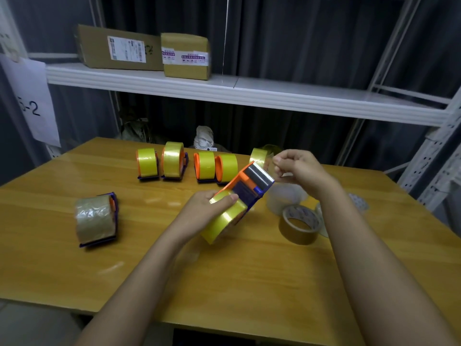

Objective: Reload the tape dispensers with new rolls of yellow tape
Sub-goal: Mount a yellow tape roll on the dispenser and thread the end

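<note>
My left hand (204, 211) grips an orange and purple tape dispenser (249, 186) loaded with a yellow tape roll (224, 221), held tilted above the wooden table (74, 258). My right hand (299, 168) pinches the clear end of the tape (270, 167) just past the toothed blade at the dispenser's far end. Several dispensers with yellow rolls (172, 159) stand in a row at the back of the table. Another yellow roll (258, 156) sits behind my right hand, partly hidden.
A purple dispenser with brownish clear tape (96, 219) lies at the left. A brown tape roll (299, 224) and a clear roll (284, 198) lie at the right. Two cardboard boxes (184, 56) rest on the white shelf (249, 93) above.
</note>
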A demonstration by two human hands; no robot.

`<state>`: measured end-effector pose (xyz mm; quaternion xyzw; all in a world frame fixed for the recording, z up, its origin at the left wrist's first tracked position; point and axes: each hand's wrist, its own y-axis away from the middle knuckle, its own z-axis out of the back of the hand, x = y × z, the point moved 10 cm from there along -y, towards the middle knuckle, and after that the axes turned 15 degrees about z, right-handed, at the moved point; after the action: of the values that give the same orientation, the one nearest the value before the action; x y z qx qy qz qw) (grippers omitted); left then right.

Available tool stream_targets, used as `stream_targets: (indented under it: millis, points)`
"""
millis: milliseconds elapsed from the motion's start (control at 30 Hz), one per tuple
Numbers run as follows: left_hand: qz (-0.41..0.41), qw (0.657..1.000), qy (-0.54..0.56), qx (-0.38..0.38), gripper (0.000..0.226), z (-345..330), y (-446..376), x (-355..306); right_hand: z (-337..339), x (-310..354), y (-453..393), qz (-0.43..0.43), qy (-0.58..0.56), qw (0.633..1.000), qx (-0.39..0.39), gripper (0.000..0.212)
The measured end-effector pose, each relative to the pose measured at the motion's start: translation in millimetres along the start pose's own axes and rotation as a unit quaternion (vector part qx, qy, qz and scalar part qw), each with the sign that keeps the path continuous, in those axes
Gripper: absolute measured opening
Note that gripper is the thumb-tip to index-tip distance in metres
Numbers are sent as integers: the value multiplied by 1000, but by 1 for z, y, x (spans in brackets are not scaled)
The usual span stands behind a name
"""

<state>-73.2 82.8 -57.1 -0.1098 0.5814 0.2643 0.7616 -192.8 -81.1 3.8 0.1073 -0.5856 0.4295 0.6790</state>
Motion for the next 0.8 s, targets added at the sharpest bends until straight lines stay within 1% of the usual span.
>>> stream_targets:
  millis: [67,100,200,300,367,467,500,533,567,600,633,667,700,733,767,800]
  points:
    - [6,1000,22,-6,11,4,0,4,-4,-6,4,-28,-45,999,7,6]
    - [7,999,34,-14,11,6,0,6,-7,-12,6,-43,-71,997,6,7]
    - [-3,997,73,-17,13,6,0,2,-25,-30,16,-92,-155,984,11,29]
    - [-1,996,91,-17,13,4,-2,-3,-41,-42,23,-113,-281,953,-6,38]
    - [-8,994,113,-10,20,2,-2,-6,-48,-50,21,-114,-352,929,-28,48]
    - [-6,991,133,-5,17,-1,-4,-5,-50,-55,14,-107,-403,907,-57,67]
    - [-2,992,126,-6,19,-1,-3,-4,-47,-55,14,-110,-402,906,-78,66]
    - [0,993,121,-14,22,2,-3,-1,-41,-60,14,-118,-396,904,-107,59]
    - [3,991,133,-29,26,10,-3,2,-30,-67,16,-128,-387,901,-150,47]
    - [2,985,164,-48,27,21,-3,4,-18,-74,21,-136,-374,897,-194,35]
    - [-4,980,188,-68,25,33,-4,5,-4,-78,25,-128,-347,900,-229,27]
    - [-10,980,184,-81,23,43,-4,2,9,-75,28,-102,-303,913,-252,23]
    - [-14,984,156,-89,20,50,-7,-2,20,-64,27,-62,-237,934,-259,21]
    - [-17,987,127,-92,17,53,-9,-5,27,-44,22,-9,-147,956,-252,20]
    - [-17,990,108,-92,14,54,-12,-6,30,-17,17,55,-45,968,-240,18]
    - [-18,991,98,-90,12,51,-14,-6,27,13,13,124,46,965,-227,17]
